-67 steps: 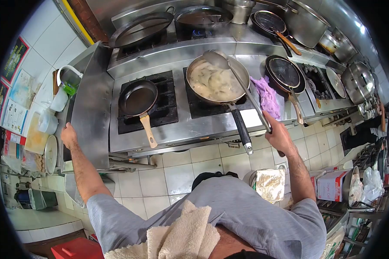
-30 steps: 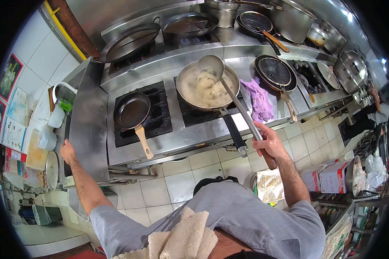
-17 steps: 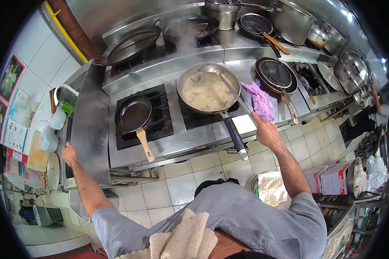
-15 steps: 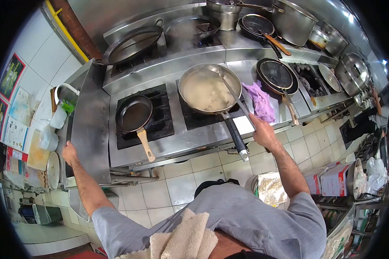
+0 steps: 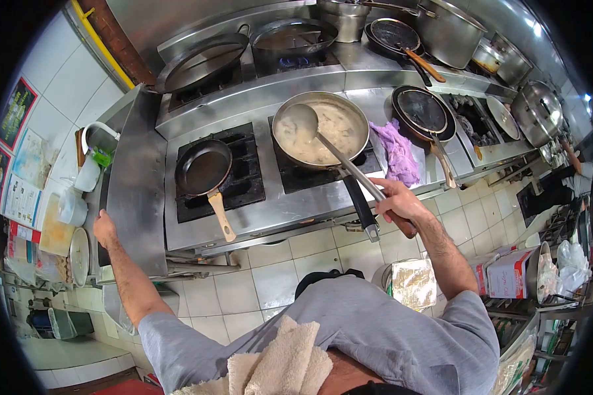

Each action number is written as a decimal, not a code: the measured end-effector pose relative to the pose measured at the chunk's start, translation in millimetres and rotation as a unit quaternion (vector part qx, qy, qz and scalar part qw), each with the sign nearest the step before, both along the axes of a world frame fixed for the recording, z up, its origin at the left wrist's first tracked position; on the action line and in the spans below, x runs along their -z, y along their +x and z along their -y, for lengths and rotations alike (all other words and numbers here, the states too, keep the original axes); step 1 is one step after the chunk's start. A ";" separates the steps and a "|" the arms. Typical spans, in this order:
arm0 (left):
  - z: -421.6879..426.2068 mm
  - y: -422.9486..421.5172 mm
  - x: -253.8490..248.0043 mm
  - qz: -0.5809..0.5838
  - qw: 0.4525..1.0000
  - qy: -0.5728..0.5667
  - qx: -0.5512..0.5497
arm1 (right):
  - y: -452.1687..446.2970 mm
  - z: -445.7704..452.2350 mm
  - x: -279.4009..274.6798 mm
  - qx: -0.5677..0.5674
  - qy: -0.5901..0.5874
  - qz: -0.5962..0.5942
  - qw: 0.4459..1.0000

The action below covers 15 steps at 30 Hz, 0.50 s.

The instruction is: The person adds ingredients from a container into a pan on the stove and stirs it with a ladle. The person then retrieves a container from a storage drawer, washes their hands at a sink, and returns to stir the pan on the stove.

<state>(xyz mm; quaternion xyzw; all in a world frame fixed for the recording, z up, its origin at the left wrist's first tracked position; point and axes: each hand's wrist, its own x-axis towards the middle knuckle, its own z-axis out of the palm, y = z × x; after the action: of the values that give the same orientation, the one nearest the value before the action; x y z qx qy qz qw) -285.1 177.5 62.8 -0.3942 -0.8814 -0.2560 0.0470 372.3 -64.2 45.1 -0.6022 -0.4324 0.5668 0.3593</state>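
My right hand is closed round the long handle of a metal ladle. The ladle's bowl lies at the left side of a pan of creamy, pale liquid with darker pieces, on the middle burner. The pan's black handle points toward me, just left of my right hand. My left hand is closed on the front edge of the steel side panel at the left. A small black frying pan with a wooden handle rests on the left burner, and a purple cloth lies right of the creamy pan.
Two wide dark pans stand on the rear burners, with a blue flame under the right one. Stacked pans and large pots are at the right. Part of another person shows at the far right. A foil-covered container stands below.
The ladle's bowl has gone from the far side of the pan to its left side. My right hand has turned and dropped slightly. My left hand stays at the panel edge.
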 end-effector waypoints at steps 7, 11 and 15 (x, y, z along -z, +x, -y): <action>-5.0 -7.9 5.1 -0.005 1.000 -0.001 0.007 | 6.9 33.0 -39.2 -0.059 -0.021 0.208 0.976; -5.9 -10.1 7.3 0.003 1.000 -0.001 0.002 | 23.0 55.8 -50.0 -0.122 0.034 0.311 0.942; -0.7 0.2 0.2 0.006 1.000 -0.010 -0.008 | 25.7 77.3 -75.4 -0.171 0.003 0.446 0.878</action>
<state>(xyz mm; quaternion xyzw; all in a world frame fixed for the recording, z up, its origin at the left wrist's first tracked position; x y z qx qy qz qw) -285.0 178.3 62.6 -0.3864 -0.8870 -0.2496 0.0399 398.0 -141.5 120.5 -0.7071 -0.6448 0.2891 0.0276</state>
